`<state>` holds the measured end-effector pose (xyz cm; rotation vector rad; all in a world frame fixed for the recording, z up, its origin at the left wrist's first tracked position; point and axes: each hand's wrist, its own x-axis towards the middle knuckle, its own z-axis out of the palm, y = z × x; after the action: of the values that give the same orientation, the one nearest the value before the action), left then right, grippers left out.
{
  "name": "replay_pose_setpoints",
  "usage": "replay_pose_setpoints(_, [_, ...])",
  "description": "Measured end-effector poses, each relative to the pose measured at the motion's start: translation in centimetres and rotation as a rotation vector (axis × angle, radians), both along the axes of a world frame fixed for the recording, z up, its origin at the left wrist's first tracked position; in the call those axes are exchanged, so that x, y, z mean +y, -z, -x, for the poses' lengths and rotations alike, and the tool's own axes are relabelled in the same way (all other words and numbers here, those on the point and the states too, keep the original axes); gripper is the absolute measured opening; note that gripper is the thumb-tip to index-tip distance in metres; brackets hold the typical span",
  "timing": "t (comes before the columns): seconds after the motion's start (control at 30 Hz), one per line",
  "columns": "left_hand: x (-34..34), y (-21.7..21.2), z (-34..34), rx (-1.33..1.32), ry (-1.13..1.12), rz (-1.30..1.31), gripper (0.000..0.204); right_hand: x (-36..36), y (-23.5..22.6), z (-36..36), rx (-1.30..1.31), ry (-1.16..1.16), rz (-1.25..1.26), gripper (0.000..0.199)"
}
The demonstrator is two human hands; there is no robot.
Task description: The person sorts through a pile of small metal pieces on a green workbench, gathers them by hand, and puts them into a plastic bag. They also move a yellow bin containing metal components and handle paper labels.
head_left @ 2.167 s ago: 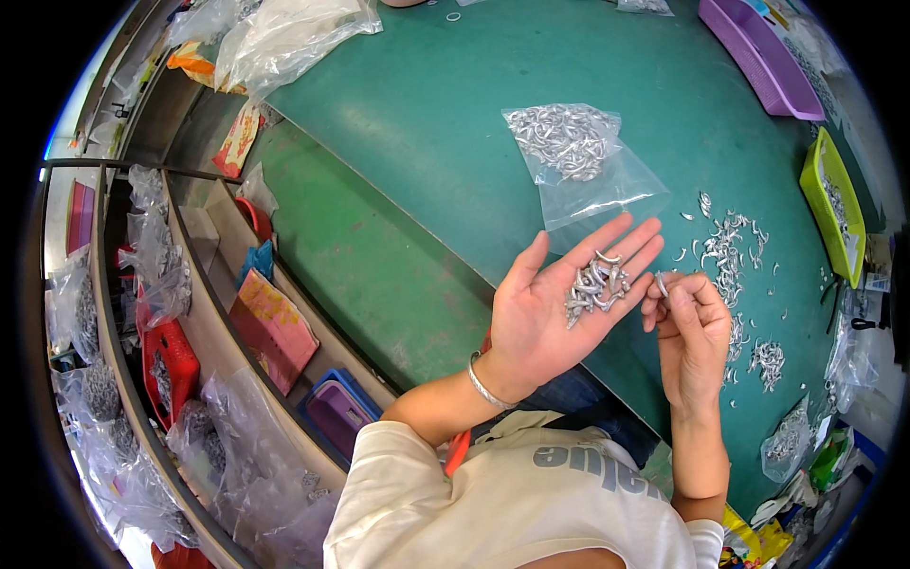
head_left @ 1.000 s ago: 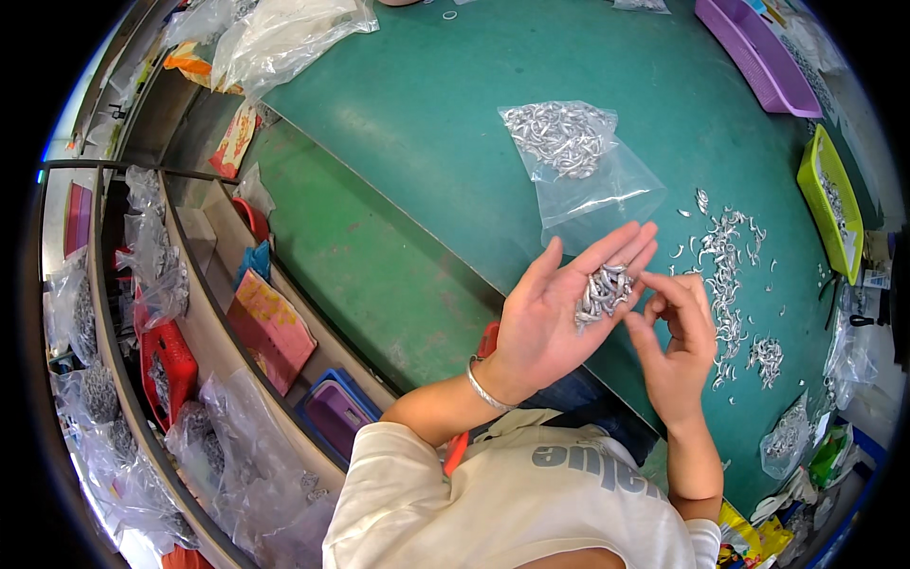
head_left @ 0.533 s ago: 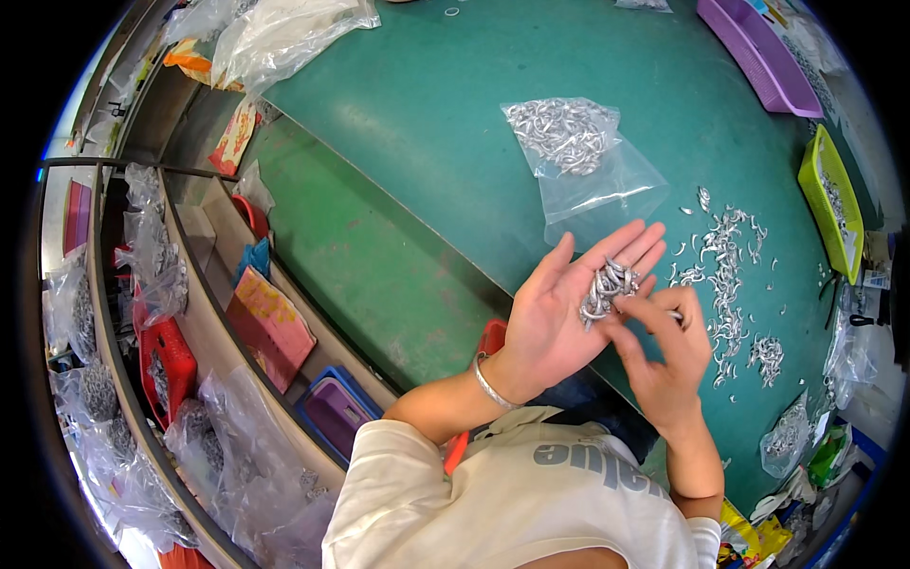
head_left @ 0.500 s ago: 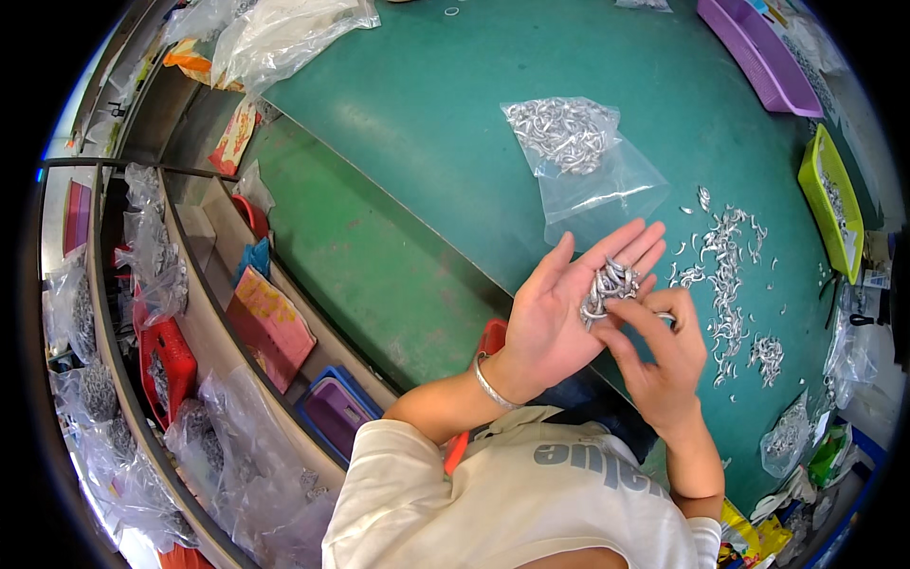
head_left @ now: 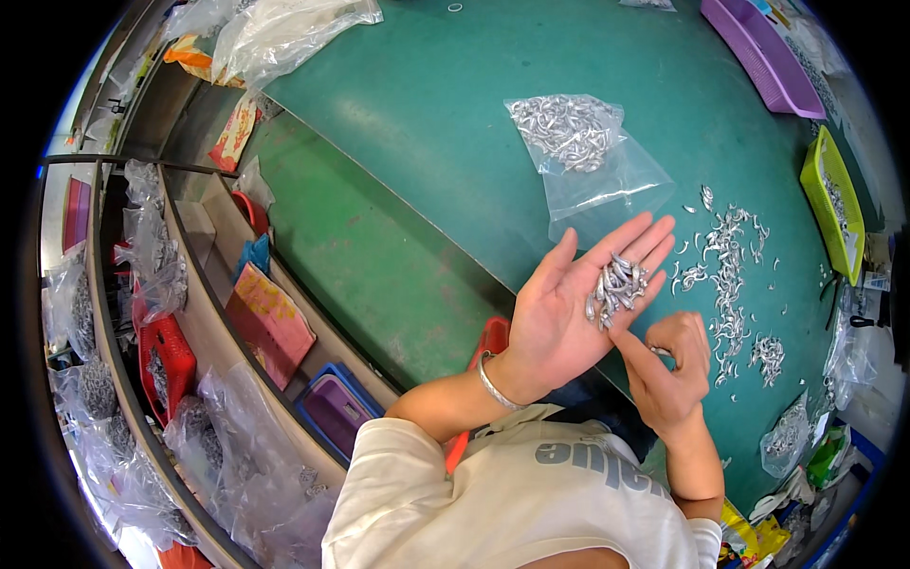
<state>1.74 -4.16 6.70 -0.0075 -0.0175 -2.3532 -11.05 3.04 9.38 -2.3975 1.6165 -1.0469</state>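
Note:
My left hand (head_left: 559, 318) is palm up with its fingers stretched out. It holds a small heap of curved silvery metal pieces (head_left: 621, 284) in the palm. Close beside it, my right hand (head_left: 671, 365) has most fingers curled in, while one digit reaches to the lower edge of the heap. A silvery glint shows at the curled fingers; whether it is a ring or a piece I cannot make out. Beyond my left fingertips lies a clear plastic bag (head_left: 607, 194), with many similar pieces in its far end. Loose pieces (head_left: 728, 322) are scattered on the table to the right.
The green table (head_left: 427, 123) carries a purple basket (head_left: 763, 57) and a yellow-green basket (head_left: 829, 204) along its right side. A smaller bag of pieces (head_left: 785, 436) lies near the right edge. At left stand shelves with bags, a red basket (head_left: 166, 365) and nested trays (head_left: 336, 412).
My right hand has drawn back slightly down from the left palm, and its fingers have curled in. The pieces in the palm now lie more spread out and more fully in view.

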Motion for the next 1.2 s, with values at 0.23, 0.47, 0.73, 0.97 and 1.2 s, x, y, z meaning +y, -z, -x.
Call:
replay_pose_setpoints(0.23, [0.0, -0.4, 0.0, 0.020, -0.005, 0.004, 0.068, 0.1, 0.0, 0.0, -0.027, -0.003, 0.009, 0.030])
replay_pose_setpoints(0.47, [0.1, -0.8, 0.1, -0.004, -0.020, 0.029, 0.069, 0.3, 0.1, -0.7, -0.605, 0.111, -0.278, 0.021])
replay_pose_setpoints(0.73, [0.2, -1.1, 0.2, -0.005, -0.031, 0.048, 0.069, 0.4, 0.1, -0.6, -0.679, 0.107, -0.321, 0.019])
replay_pose_setpoints(0.97, [0.2, -1.1, 0.5, 0.062, -0.019, 0.037, 0.068, 0.5, -0.3, -0.9, -0.558, 0.108, -0.235, 0.022])
replay_pose_setpoints(1.2, [0.2, -0.9, 0.7, 0.021, -0.009, -0.026, 0.061, 0.1, -0.9, -0.6, -0.498, 0.062, -0.181, 0.022])
